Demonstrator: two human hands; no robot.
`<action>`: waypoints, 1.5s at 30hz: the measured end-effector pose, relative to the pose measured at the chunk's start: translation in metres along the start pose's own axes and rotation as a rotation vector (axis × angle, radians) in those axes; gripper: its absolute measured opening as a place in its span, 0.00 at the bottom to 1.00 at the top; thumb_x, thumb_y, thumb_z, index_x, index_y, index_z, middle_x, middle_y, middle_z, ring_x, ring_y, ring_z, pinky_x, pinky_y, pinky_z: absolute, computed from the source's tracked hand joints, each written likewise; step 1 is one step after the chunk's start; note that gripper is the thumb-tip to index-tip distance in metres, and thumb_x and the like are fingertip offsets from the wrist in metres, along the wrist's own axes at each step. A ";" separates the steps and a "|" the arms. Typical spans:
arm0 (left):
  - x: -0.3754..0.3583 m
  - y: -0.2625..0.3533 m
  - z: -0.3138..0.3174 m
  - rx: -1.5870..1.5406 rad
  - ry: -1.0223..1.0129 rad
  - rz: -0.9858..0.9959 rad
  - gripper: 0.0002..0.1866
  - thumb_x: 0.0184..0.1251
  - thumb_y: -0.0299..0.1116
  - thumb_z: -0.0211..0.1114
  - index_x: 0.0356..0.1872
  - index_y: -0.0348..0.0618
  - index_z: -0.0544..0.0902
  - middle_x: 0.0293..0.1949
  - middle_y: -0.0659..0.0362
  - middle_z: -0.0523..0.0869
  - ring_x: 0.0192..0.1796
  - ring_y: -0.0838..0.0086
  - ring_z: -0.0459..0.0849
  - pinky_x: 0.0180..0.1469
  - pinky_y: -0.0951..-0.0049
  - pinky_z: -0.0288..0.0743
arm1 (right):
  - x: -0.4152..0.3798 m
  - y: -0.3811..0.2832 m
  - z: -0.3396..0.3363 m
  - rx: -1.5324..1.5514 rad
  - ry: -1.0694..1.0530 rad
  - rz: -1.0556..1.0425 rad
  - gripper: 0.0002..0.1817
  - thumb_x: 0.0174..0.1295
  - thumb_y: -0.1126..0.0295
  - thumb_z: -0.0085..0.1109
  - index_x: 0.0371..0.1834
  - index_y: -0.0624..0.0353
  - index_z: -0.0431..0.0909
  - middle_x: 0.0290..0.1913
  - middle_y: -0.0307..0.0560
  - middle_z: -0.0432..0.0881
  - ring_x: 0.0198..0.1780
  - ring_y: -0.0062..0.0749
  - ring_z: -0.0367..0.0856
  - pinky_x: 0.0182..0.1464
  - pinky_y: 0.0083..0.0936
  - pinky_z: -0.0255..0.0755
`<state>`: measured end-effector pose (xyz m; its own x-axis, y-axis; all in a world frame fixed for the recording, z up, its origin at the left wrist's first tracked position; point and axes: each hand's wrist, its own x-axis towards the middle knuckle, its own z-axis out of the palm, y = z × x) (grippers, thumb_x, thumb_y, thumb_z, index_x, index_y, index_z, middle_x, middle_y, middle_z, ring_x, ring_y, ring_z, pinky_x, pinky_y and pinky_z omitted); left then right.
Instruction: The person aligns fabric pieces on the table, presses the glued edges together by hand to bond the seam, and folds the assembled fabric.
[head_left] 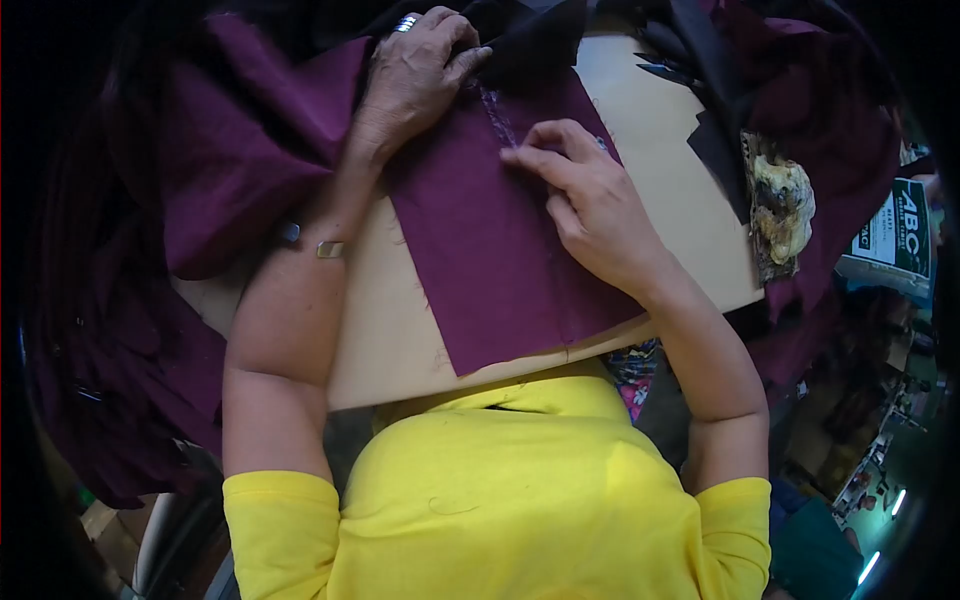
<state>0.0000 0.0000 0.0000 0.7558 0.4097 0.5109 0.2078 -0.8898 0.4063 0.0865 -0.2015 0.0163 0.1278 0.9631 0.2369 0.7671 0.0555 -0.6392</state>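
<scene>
A flat maroon cloth piece (480,250) with frayed edges lies on the pale board in front of me. Along its upper part runs a narrow strip with whitish threads (497,118). At the far end my left hand (420,75), wearing a ring, has its fingers curled at the edge of a dark cloth (530,45). My right hand (600,205) is closed in a pinch on the maroon cloth, at the near end of the whitish strip. What lies between those fingertips is mostly hidden.
Bunched maroon fabric (260,160) lies at the left, with more hanging beyond it. Dark pointed blades (665,68) rest at the board's (650,130) upper right. A yellowish lump (783,210) sits on cardboard at the right edge. A box marked ABC (890,235) stands farther right.
</scene>
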 end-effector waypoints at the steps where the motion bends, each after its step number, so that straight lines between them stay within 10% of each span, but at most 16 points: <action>1: 0.000 -0.001 -0.001 0.008 -0.002 -0.010 0.07 0.58 0.33 0.64 0.28 0.40 0.76 0.33 0.52 0.77 0.40 0.56 0.76 0.43 0.60 0.69 | 0.003 -0.003 0.004 -0.053 0.037 -0.001 0.20 0.49 0.85 0.50 0.47 0.61 0.79 0.47 0.52 0.73 0.49 0.44 0.75 0.52 0.32 0.70; 5: -0.001 -0.006 0.009 0.087 -0.085 -0.088 0.12 0.62 0.41 0.61 0.39 0.43 0.80 0.43 0.58 0.81 0.47 0.63 0.80 0.50 0.62 0.71 | -0.013 -0.005 0.003 -0.117 0.075 -0.072 0.22 0.48 0.89 0.48 0.48 0.62 0.78 0.44 0.51 0.74 0.44 0.44 0.76 0.50 0.31 0.70; 23: 0.000 0.001 0.001 0.054 0.005 0.053 0.06 0.57 0.30 0.63 0.28 0.40 0.75 0.32 0.51 0.76 0.38 0.55 0.75 0.42 0.59 0.69 | -0.079 -0.026 -0.014 -0.141 -0.067 -0.130 0.19 0.48 0.83 0.52 0.47 0.67 0.76 0.44 0.51 0.72 0.41 0.42 0.72 0.44 0.31 0.71; 31: 0.002 -0.014 0.008 0.163 0.000 0.142 0.09 0.63 0.37 0.60 0.36 0.42 0.79 0.43 0.58 0.80 0.46 0.63 0.79 0.49 0.65 0.72 | -0.194 0.019 -0.099 0.791 0.097 0.531 0.11 0.50 0.85 0.51 0.36 0.67 0.80 0.39 0.44 0.76 0.37 0.22 0.74 0.38 0.19 0.67; 35: 0.006 -0.016 0.008 0.159 -0.030 0.160 0.10 0.63 0.36 0.60 0.37 0.40 0.79 0.44 0.57 0.80 0.48 0.62 0.80 0.50 0.65 0.72 | -0.280 0.109 -0.072 -0.105 0.005 0.998 0.19 0.47 0.68 0.63 0.45 0.62 0.79 0.45 0.49 0.77 0.44 0.43 0.76 0.45 0.39 0.71; 45: 0.006 -0.017 0.007 0.153 -0.018 0.171 0.09 0.63 0.36 0.61 0.36 0.40 0.79 0.45 0.55 0.81 0.50 0.60 0.79 0.51 0.64 0.72 | -0.301 0.189 -0.014 -0.623 -0.122 0.868 0.49 0.33 0.52 0.72 0.64 0.52 0.64 0.65 0.56 0.62 0.68 0.52 0.57 0.63 0.44 0.61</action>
<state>0.0053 0.0165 -0.0094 0.7989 0.2474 0.5482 0.1662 -0.9668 0.1942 0.2020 -0.4844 -0.1659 0.7461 0.6302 -0.2151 0.6339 -0.7710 -0.0604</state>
